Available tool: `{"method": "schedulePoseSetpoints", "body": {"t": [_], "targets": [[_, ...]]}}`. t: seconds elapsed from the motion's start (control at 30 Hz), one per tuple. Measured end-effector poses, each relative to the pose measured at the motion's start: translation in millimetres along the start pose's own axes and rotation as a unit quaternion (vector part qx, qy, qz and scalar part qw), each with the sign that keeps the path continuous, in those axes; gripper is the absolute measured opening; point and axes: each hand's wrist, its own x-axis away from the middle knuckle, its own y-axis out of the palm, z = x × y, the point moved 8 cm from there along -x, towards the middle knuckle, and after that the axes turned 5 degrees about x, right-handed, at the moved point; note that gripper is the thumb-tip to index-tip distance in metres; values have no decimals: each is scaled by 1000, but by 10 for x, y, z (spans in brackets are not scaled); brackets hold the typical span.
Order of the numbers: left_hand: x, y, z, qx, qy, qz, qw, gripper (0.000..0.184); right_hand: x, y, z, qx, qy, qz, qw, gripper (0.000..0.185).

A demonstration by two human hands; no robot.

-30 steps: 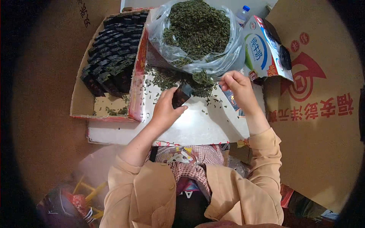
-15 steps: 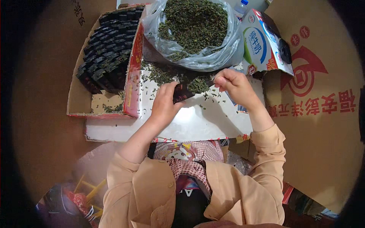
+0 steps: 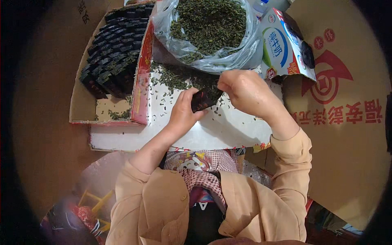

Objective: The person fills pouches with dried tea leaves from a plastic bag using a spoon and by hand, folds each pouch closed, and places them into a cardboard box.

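Note:
My left hand [image 3: 181, 112] grips a small black packet [image 3: 201, 101] with faint red print, its thumb below and fingers above. The packet lies tilted, its far end toward my right hand [image 3: 248, 93]. That hand is closed in a pinch at the packet's mouth, its back turned up; what its fingertips hold is hidden. Loose dried green leaves [image 3: 173, 77], which look like tea, lie scattered over the white board [image 3: 179, 136] beneath. Just beyond my hands stands a clear plastic bag [image 3: 163, 32] full of the same leaves.
At left, an open carton [image 3: 141, 96] holds rows of black packets [image 3: 116, 49], with some loose leaves on its bottom. A milk carton [image 3: 281, 49] and a bottle [image 3: 260, 8] stand at the back right. Large cardboard [image 3: 339, 163] walls rise on both sides.
My right hand has turned over and moved in closer to the packet. The leaves heaped at the packet's mouth no longer show. My left hand has shifted slightly right with the packet.

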Motion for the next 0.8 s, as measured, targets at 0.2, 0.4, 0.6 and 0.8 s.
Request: {"method": "schedulePoseSetpoints", "body": {"t": [0.2, 0.4, 0.6, 0.8], "targets": [[8, -6, -39, 14, 9, 7, 1000, 65, 50, -59, -330, 111, -74, 30, 991, 7], [-2, -55, -83, -8, -11, 14, 1000, 65, 78, -186, -409, 139, -99, 70, 983, 7], [49, -166, -141, 30, -20, 32, 999, 66, -96, -385, 149, 103, -8, 197, 975, 10], [99, -206, -191, 29, -29, 25, 999, 68, -576, 68, 936, 149, 79, 224, 960, 15]]}}
